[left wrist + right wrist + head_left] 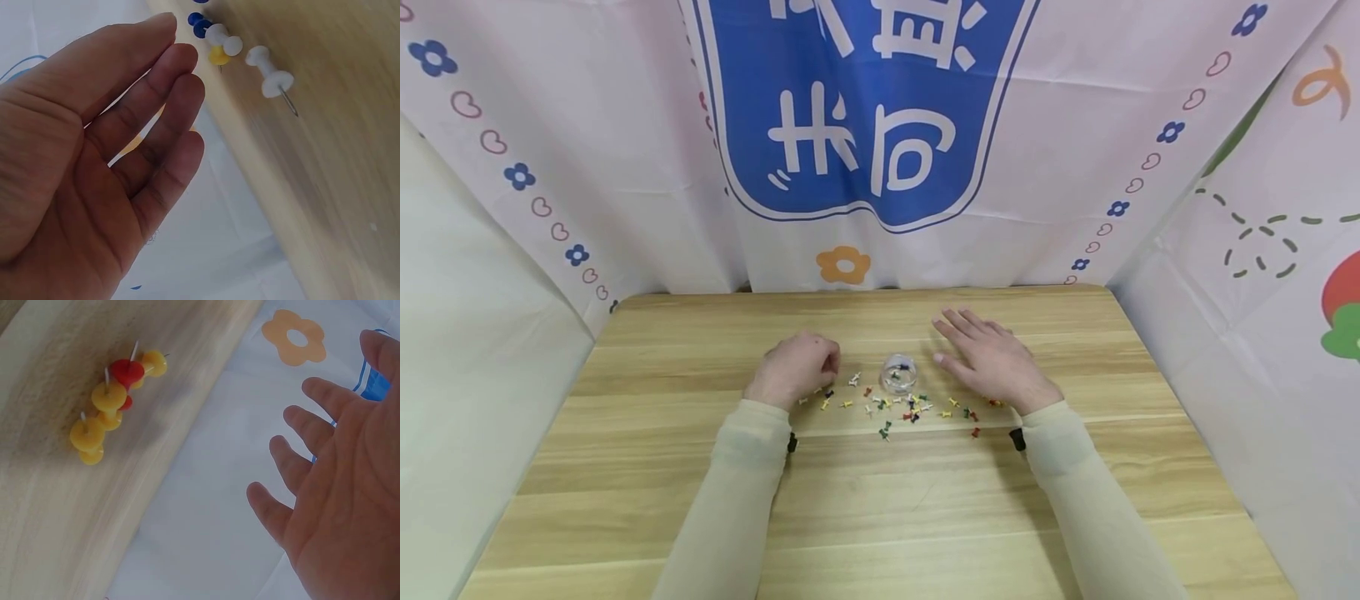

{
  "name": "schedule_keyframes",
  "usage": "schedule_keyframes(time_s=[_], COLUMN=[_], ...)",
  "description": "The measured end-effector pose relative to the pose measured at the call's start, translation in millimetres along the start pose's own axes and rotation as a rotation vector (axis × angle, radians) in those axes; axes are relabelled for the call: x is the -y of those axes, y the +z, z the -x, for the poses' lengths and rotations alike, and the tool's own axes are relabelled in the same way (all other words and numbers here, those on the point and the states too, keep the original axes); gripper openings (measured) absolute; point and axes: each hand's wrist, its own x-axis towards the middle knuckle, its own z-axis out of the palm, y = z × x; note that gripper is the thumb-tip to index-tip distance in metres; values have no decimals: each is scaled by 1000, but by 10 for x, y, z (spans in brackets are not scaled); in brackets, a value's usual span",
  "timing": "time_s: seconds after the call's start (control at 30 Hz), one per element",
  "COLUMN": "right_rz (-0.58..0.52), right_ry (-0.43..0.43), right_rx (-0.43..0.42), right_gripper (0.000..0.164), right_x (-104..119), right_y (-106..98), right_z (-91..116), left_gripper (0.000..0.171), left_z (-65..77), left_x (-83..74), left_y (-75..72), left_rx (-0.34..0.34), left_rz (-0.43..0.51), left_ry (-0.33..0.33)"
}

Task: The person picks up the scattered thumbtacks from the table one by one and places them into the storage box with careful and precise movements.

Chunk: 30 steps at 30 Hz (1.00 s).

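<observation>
Colourful push pins lie scattered over the wooden table around a small clear round container, which has a few pins inside. My left hand hovers left of the container, its fingers loosely bent and nothing seen in its grasp. In the left wrist view, a white push pin lies off its fingertips, with blue, white and yellow ones behind. On the other side, my right hand is spread, palm down, over the table. The right wrist view shows yellow push pins and a red push pin clustered beside it.
The wooden table reaches back to a white curtain with a blue printed emblem. Pale walls of cloth stand at the left and right. A dark wrist strap piece shows under the right sleeve.
</observation>
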Motion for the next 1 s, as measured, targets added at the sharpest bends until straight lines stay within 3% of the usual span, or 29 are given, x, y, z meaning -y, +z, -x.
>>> schedule_keyframes(time_s=[0.2,1.0], right_rz=[4,-7], right_ry=[-8,3], right_rx=[3,16], right_gripper=[70,72], right_x=[-7,-45], right_y=[11,10], right_z=[-4,-4], left_gripper=[12,11], left_z=[-8,-13], left_x=[-8,-32], left_y=[45,61], left_rx=[37,-4], left_rz=[-19,1], left_ry=[-17,55])
